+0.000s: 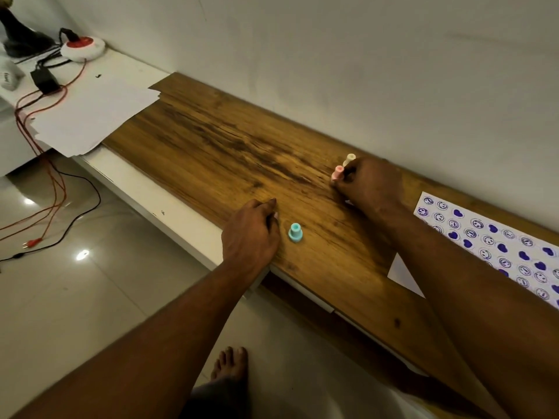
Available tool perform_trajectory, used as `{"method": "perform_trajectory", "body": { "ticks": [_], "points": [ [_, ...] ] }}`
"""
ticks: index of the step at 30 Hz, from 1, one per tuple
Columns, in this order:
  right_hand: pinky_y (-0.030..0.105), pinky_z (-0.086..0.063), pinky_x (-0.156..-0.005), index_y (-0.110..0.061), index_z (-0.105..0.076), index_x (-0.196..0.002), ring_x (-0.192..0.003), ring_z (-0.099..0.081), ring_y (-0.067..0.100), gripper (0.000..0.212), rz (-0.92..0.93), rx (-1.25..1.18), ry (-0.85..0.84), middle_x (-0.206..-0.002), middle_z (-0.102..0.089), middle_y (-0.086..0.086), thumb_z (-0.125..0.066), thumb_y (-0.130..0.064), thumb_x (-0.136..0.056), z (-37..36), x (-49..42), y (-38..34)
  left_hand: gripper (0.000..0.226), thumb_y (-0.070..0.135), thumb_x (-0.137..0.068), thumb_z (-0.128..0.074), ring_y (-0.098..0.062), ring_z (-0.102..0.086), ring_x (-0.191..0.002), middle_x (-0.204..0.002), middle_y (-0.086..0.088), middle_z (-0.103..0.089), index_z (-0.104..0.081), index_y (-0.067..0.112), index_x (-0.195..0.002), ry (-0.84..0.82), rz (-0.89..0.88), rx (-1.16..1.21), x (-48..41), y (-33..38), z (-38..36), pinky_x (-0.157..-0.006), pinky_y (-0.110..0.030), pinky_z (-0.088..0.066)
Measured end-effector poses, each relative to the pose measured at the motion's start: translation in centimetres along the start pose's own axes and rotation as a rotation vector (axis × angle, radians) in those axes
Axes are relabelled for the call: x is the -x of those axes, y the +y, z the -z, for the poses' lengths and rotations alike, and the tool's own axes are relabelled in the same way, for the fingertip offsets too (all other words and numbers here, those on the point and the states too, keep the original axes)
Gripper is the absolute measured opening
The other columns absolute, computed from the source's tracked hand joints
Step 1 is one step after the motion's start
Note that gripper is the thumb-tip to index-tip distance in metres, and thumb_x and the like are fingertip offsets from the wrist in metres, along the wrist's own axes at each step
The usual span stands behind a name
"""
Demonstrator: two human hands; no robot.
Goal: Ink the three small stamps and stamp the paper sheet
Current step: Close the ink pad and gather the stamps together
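A small teal stamp (295, 232) stands upright on the wooden board (217, 146), just right of my left hand (251, 234). That hand rests on the board with fingers curled and nothing visibly in it. My right hand (370, 184) is closed around a pink stamp (338, 172) and a cream stamp (349, 159), whose tops stick out to the left of the fingers. The paper sheet (496, 246), covered with several purple smiley and heart prints, lies at the right, partly under my right forearm. No ink pad is visible.
A stack of blank white sheets (90, 116) lies at the board's left end. Beyond it are a red-and-white round device (82, 47), a black adapter (44, 80) and red and black cables (54, 189) hanging to the tiled floor. A wall runs behind the board.
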State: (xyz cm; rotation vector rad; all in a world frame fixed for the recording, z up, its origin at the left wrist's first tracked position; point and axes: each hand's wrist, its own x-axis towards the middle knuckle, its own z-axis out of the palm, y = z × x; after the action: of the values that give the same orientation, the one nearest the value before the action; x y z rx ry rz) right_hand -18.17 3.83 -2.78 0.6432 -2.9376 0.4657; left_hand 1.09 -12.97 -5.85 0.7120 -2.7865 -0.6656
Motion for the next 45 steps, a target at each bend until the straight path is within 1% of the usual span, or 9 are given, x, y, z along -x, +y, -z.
{"method": "perform_trajectory", "body": {
  "ticks": [12, 15, 20, 24, 27, 30, 33, 36, 45],
  "points": [
    [0.042, -0.054, -0.093, -0.027, -0.080, -0.110, -0.099, -0.071, 0.023, 0.054, -0.004, -0.031, 0.058, -0.102, -0.079, 0.000, -0.069, -0.072, -0.083, 0.3, -0.3, 0.7, 0.046, 0.043, -0.108, -0.047, -0.020, -0.057, -0.114, -0.131, -0.002, -0.064, -0.056, 0.027, -0.150, 0.003, 0.002, -0.010, 0.0, 0.0, -0.3, -0.085, -0.032, -0.042],
    [0.039, -0.058, -0.082, -0.029, -0.078, -0.110, -0.094, -0.069, 0.019, 0.049, 0.153, -0.118, 0.096, -0.099, -0.077, -0.003, -0.070, -0.069, -0.082, 2.2, 0.3, 0.2, 0.046, 0.043, -0.108, -0.047, -0.021, -0.058, -0.115, -0.131, -0.002, -0.065, -0.057, 0.026, -0.150, 0.007, 0.008, -0.002, -0.1, 0.0, -0.2, -0.088, -0.034, -0.045],
    [0.024, -0.049, -0.064, -0.031, -0.072, -0.123, -0.078, -0.062, 0.002, 0.064, 0.586, -0.324, -0.407, -0.088, -0.068, -0.014, -0.071, -0.076, -0.077, 3.5, 4.1, -2.4, 0.044, 0.042, -0.108, -0.048, -0.021, -0.059, -0.113, -0.130, -0.003, -0.066, -0.058, 0.026, -0.148, 0.010, 0.008, -0.023, 0.0, 0.3, -0.1, -0.084, -0.032, -0.043],
    [0.028, -0.058, -0.076, -0.029, -0.072, -0.122, -0.088, -0.065, 0.005, 0.043, 0.691, -0.242, -0.448, -0.102, -0.072, -0.012, -0.078, -0.053, -0.087, 1.1, 6.0, -3.3, 0.044, 0.042, -0.108, -0.047, -0.021, -0.060, -0.110, -0.127, -0.003, -0.066, -0.059, 0.025, -0.148, 0.019, 0.021, -0.024, 0.0, 0.5, -0.1, -0.084, -0.034, -0.047],
    [0.029, -0.060, -0.078, -0.029, -0.073, -0.120, -0.092, -0.067, 0.008, 0.034, 0.624, -0.219, -0.382, -0.106, -0.074, -0.011, -0.074, -0.047, -0.091, -0.1, 5.9, -3.0, 0.045, 0.043, -0.108, -0.047, -0.021, -0.060, -0.110, -0.127, -0.002, -0.065, -0.058, 0.025, -0.149, 0.017, 0.030, -0.034, -0.1, 0.6, -0.2, -0.084, -0.035, -0.048],
    [0.024, -0.053, -0.073, -0.029, -0.074, -0.124, -0.096, -0.068, 0.009, 0.044, 0.377, -0.175, -0.209, -0.110, -0.076, -0.008, -0.076, -0.054, -0.088, -0.7, 4.6, -2.1, 0.045, 0.042, -0.109, -0.046, -0.018, -0.057, -0.108, -0.126, -0.001, -0.064, -0.056, 0.026, -0.150, 0.005, 0.014, -0.030, 0.0, 0.4, -0.3, -0.083, -0.033, -0.045],
    [0.028, -0.051, -0.071, -0.031, -0.075, -0.120, -0.094, -0.070, 0.015, 0.049, 0.184, -0.112, -0.088, -0.102, -0.077, -0.006, -0.076, -0.064, -0.084, -0.7, 3.4, -0.9, 0.042, 0.038, -0.108, -0.047, -0.013, -0.052, -0.099, -0.120, -0.003, -0.067, -0.060, 0.024, -0.146, 0.037, -0.008, -0.016, 0.1, 0.4, -0.3, -0.080, -0.033, -0.042],
    [0.029, -0.044, -0.067, -0.031, -0.076, -0.117, -0.090, -0.069, 0.018, 0.049, 0.107, -0.072, -0.023, -0.098, -0.076, -0.001, -0.074, -0.066, -0.084, -0.7, 3.0, -0.6, 0.042, 0.038, -0.109, -0.048, -0.016, -0.054, -0.099, -0.120, -0.003, -0.067, -0.060, 0.024, -0.146, 0.052, -0.011, -0.022, 0.2, 0.5, -0.4, -0.079, -0.032, -0.041],
    [0.035, -0.057, -0.074, -0.028, -0.077, -0.116, -0.090, -0.070, 0.020, 0.053, 0.030, -0.058, -0.015, -0.098, -0.076, 0.000, -0.074, -0.069, -0.082, -0.1, 2.9, -1.3, 0.045, 0.040, -0.109, -0.045, -0.021, -0.059, -0.105, -0.121, -0.004, -0.066, -0.057, 0.024, -0.149, 0.029, -0.008, -0.024, 0.2, 0.8, 0.1, -0.086, -0.038, -0.052]
  ]
}}
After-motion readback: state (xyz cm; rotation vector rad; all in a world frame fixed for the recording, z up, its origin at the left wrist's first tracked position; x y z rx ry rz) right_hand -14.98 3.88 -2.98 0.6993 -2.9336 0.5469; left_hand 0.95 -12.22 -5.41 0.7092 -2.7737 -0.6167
